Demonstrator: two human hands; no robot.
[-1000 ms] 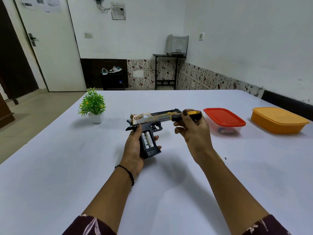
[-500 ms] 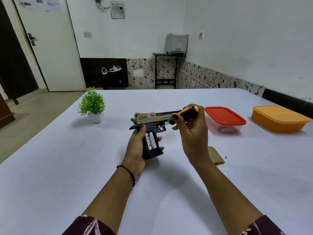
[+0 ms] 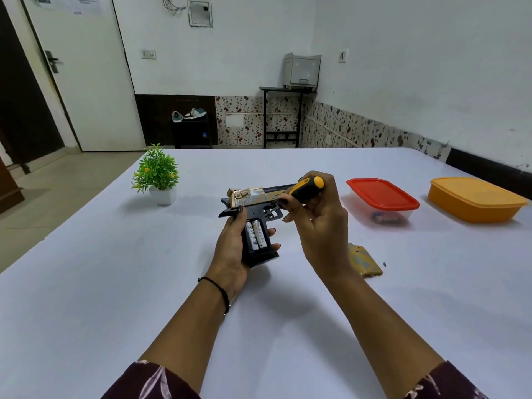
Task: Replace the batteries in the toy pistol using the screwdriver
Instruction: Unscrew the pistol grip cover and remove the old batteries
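Observation:
My left hand (image 3: 231,249) grips the black and gold toy pistol (image 3: 253,203) by its grip, held above the table with the barrel pointing right. The grip's side is uncovered and two white batteries (image 3: 255,234) lie in the compartment. My right hand (image 3: 316,223) holds a screwdriver with a black and yellow handle (image 3: 306,188); its thin metal tip points down-left near the trigger guard. A gold-coloured cover piece (image 3: 364,259) lies on the table just right of my right wrist, with a tiny dark screw (image 3: 384,264) beside it.
A small potted green plant (image 3: 157,174) stands at the left. A clear box with a red lid (image 3: 381,200) and an orange lidded box (image 3: 475,198) sit at the right. The white table (image 3: 115,283) stretches wide in front of me.
My right hand has tilted the screwdriver, bringing its tip down toward the trigger area. The gold cover on the table has come into sight beside my right wrist.

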